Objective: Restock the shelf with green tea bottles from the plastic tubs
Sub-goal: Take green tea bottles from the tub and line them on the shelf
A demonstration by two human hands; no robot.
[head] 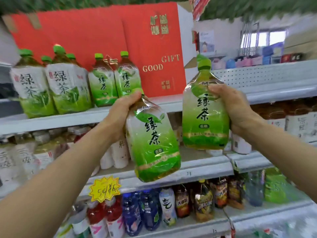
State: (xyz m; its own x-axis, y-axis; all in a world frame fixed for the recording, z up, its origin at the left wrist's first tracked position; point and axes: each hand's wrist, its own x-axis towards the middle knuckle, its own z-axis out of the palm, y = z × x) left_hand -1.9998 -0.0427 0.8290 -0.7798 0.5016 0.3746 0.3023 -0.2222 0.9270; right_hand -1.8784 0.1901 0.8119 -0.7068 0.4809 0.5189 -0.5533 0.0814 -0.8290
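Note:
My left hand (126,109) grips a large green tea bottle (154,145) by its neck and shoulder; the bottle tilts and its cap is hidden under my fingers. My right hand (235,107) holds a second green tea bottle (205,114) upright by its side, green cap showing. Both are raised in front of the top shelf (103,110), where several green tea bottles (103,83) stand at the left. The plastic tubs are out of view.
Two red gift boxes (154,48) stand at the back of the top shelf, with bare shelf in front of them. The lower shelves (171,170) hold other drinks and a yellow price tag (104,188). A second shelving unit (265,78) lies to the right.

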